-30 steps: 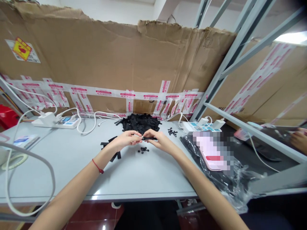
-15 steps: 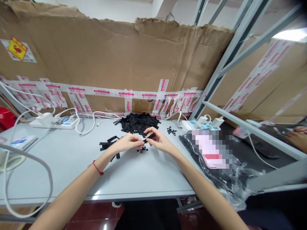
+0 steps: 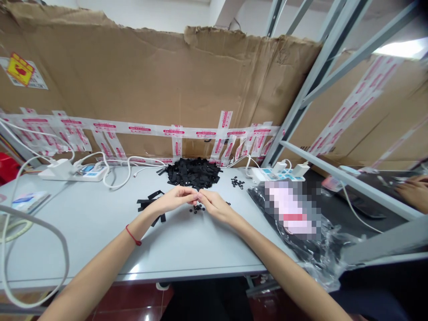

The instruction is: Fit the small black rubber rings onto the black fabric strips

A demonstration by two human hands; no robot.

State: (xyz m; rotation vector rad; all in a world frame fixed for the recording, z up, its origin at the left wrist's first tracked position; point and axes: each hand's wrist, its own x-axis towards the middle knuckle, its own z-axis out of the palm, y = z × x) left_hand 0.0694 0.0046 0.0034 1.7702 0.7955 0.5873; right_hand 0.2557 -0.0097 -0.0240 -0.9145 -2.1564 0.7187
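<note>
Meeting with fingers curled in near the black discs [image 3: 197,208], left hand [image 3: 177,199] and right hand [image 3: 216,206] hide any grip; even pressure should help.

My one view: worn on the head, facing forward and down.
I look across the table [image 3: 207,247] from above its near side, wide enough to take in both forearms [image 3: 103,263], with the left hand [image 3: 175,198] and right hand [image 3: 216,206] near mid-frame, cardboard wall [image 3: 150,76] behind.
</note>
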